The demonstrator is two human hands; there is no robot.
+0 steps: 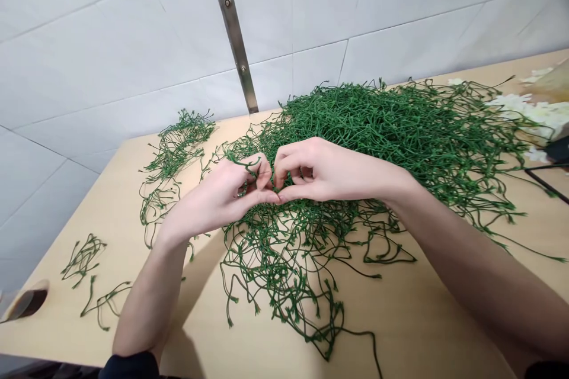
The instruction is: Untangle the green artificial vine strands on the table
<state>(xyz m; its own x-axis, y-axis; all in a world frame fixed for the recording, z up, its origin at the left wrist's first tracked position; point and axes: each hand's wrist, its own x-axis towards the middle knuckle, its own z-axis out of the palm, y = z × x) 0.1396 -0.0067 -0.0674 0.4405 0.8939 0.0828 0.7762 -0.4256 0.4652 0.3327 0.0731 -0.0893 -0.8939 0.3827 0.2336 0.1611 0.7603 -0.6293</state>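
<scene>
Forearms come in from the near edge of the pale wooden table [422,320], a dark sleeve [128,364] showing at the left elbow. Trailing strands [288,284] of the green plastic stem tangle spread loosely toward the viewer. A little further in, the left hand [222,198] and right hand [320,172] meet fingertip to fingertip. Both are closed in a fine pinch on one thin green sprig [243,161] at the near-left fringe of the heap, and a curl of it loops over the left forefinger. The work looks like teasing one sprig out of the mass, and it likely goes best with both pinches close together on that sprig. That way any pull acts on a short length and does not drag the neighbouring loops tight. A slow, sideways draw along the strand's own line should free the small forked tips better than lifting straight up. To the left lie small loose sprigs [84,254], well apart from the heap, and a larger cluster [173,148] lies beyond them. Behind the hands the main heap [377,124] rises dense and knotted. At the far right are white artificial petals [533,109] and a black cable [544,185]. A metal bracket [237,50] hangs on the white tiled wall [111,53].
</scene>
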